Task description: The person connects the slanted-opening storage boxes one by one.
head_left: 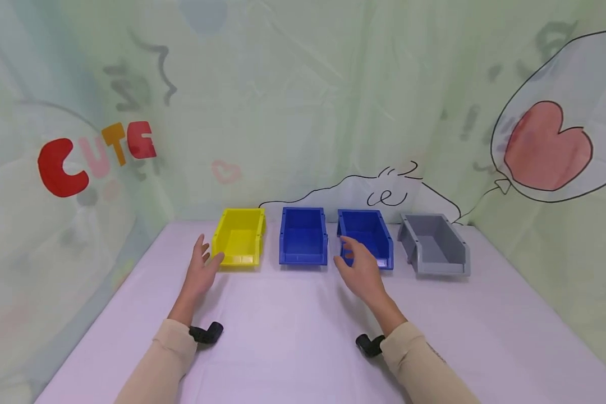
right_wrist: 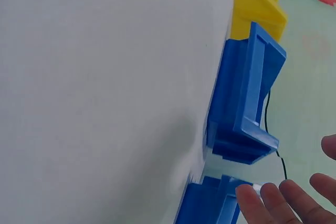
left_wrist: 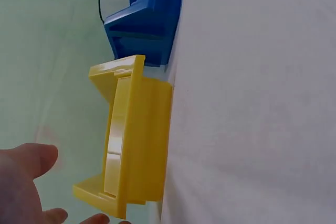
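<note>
My left hand [head_left: 203,273] is at the front left corner of the yellow bin [head_left: 238,238], fingers spread and nothing in them. In the left wrist view its thumb and fingertips show beside the end of the yellow bin [left_wrist: 139,140]. Over the front of the right-hand blue bin [head_left: 379,241] my right hand [head_left: 362,272] hovers with loosely bent fingers, holding nothing and hiding part of that bin. The other blue bin [head_left: 303,238] stands between the two hands; it also fills the middle of the right wrist view as a blue bin [right_wrist: 244,98].
A grey bin [head_left: 434,247] ends the row on the right. All the bins stand at the back of a table with a pale cloth [head_left: 278,336]. Behind and beside the table hang printed curtains [head_left: 293,112]. Black wrist mounts [head_left: 209,333] stick out from both sleeves.
</note>
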A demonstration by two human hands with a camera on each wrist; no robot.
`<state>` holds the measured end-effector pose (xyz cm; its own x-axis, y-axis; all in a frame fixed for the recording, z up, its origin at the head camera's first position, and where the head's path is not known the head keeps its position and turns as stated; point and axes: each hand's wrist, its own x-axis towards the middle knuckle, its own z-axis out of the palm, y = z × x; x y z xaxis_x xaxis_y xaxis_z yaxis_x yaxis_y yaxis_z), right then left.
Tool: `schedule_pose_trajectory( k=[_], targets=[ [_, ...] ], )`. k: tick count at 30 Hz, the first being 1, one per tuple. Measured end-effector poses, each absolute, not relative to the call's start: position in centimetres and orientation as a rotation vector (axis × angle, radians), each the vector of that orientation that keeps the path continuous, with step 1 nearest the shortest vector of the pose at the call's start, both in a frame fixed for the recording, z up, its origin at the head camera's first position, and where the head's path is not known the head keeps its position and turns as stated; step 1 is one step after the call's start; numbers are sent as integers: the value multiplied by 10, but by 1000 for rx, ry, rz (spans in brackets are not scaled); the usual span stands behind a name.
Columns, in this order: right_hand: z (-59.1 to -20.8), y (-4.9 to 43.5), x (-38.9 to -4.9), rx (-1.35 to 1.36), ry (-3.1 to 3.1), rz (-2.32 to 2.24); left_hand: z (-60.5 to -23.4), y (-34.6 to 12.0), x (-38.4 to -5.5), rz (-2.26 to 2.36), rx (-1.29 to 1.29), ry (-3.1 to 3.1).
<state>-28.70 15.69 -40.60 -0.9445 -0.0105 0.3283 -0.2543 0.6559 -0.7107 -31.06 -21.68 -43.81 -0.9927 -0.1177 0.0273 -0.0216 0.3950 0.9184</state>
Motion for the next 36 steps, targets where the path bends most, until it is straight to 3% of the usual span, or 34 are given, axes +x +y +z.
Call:
schedule_pose_trajectory(
  k=[19, 36],
  targets=[
    [-399, 117, -311, 213, -2633, 1113, -448, -211, -322, -1598, 134, -2495],
    [-405, 108, -336, -28, -2696, 1390, -450, -208, -328, -1557, 181, -2467]
  ],
)
